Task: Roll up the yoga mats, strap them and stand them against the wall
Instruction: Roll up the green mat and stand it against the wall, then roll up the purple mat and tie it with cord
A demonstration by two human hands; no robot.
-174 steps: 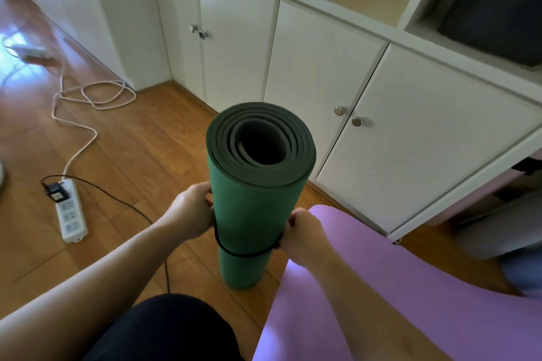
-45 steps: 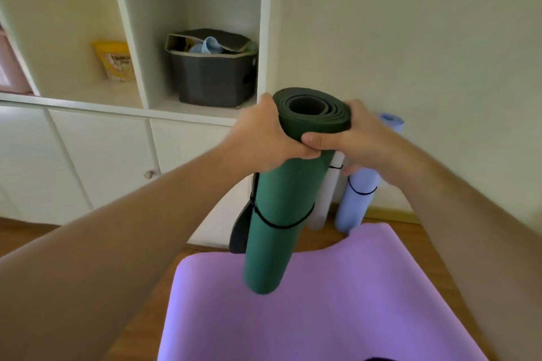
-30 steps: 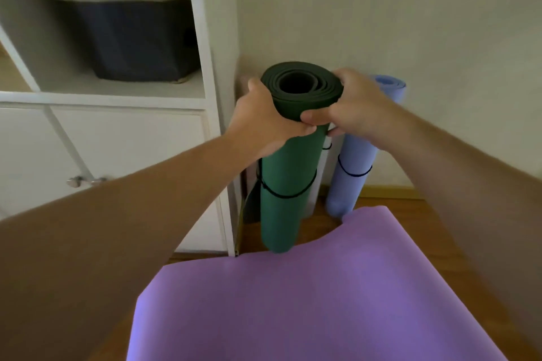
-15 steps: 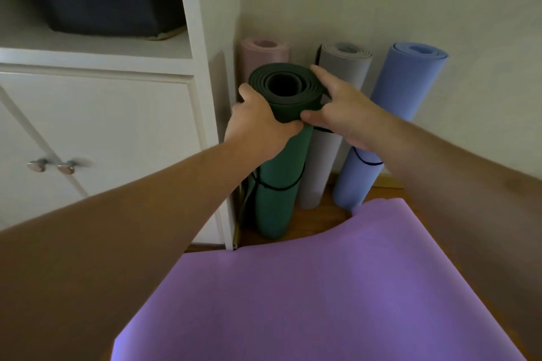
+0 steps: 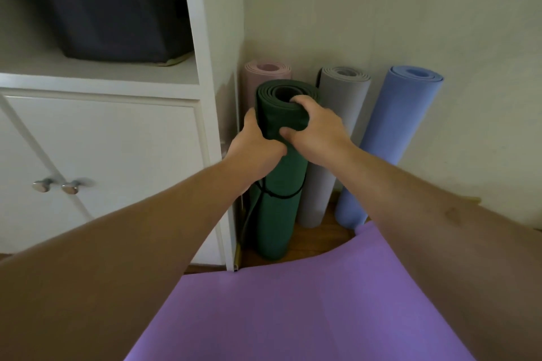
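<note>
Green mat [image 5: 278, 184], rolled and strapped, upright in the corner beside the white cabinet [image 5: 211, 114]; left hand [image 5: 255, 152] and right hand [image 5: 315, 132] both clasped round its top, likely steadying it before release.

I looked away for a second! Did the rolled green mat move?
Yes. The rolled dark green foam mat came down and now stands beside the white cabinet, before the pink rolled mat.
</note>
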